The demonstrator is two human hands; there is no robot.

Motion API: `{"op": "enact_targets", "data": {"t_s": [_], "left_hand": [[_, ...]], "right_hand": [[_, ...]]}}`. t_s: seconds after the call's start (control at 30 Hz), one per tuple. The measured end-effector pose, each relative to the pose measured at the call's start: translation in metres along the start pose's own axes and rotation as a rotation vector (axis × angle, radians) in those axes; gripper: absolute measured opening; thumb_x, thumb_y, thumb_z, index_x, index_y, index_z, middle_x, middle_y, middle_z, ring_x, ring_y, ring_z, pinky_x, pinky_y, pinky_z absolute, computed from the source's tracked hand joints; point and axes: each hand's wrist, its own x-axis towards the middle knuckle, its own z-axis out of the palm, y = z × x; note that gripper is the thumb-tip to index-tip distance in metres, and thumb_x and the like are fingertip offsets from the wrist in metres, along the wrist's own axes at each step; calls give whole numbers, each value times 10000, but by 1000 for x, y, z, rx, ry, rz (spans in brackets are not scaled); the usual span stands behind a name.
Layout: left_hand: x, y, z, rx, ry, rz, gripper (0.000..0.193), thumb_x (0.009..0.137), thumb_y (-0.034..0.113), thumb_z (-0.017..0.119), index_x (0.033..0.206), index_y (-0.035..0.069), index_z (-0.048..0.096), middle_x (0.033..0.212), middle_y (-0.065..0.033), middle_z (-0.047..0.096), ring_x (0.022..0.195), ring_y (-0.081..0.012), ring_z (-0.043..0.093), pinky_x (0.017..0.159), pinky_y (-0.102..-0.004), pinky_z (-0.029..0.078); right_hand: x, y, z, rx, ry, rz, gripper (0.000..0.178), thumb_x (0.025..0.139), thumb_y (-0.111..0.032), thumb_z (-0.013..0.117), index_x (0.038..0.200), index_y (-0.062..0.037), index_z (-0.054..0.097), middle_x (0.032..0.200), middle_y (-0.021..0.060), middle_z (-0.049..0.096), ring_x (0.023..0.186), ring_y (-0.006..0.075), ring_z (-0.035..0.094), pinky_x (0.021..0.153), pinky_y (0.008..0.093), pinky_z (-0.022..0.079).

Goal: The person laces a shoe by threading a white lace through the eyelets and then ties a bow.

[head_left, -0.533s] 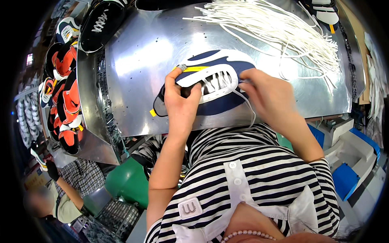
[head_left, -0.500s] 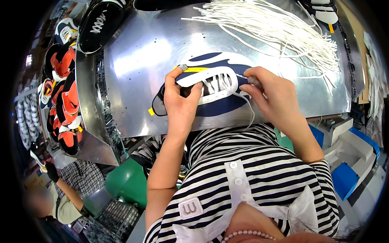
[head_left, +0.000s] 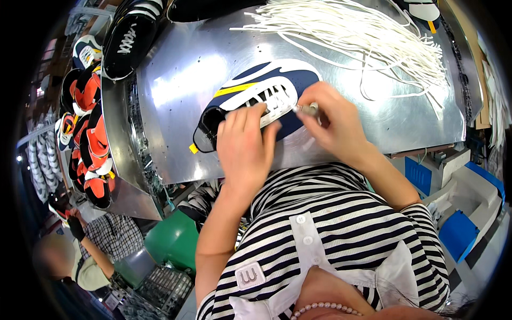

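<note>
The shoe on the metal table, probably light, soft-sided and best held by its heel, is touched by the spread left hand, a small tool being pinched by the right hand.

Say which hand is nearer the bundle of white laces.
Right. The right hand is below the bundle, near the front of the shoe; the left hand is farther down and left.
</note>
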Motion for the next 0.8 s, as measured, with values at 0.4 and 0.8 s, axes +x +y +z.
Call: {"op": "enact_targets", "data": {"t_s": [0.4, 0.8], "left_hand": [[11, 8, -9, -282, 238, 196, 153, 801, 35, 730, 919, 7, 637, 788, -132, 627, 720, -318, 609, 641, -397, 462], [11, -19, -4, -220, 23, 93, 191, 820, 72, 698, 1006, 32, 684, 778, -128, 575, 738, -328, 587, 656, -410, 457]], "right_hand": [[0, 18, 5, 313, 175, 97, 236, 847, -123, 759, 1053, -25, 698, 740, 9, 638, 667, 39, 552, 579, 201, 431], [-40, 13, 14, 636, -300, 87, 150, 910, -166, 675, 987, -39, 654, 839, 3, 616, 793, 73, 546, 705, 229, 432]]}}
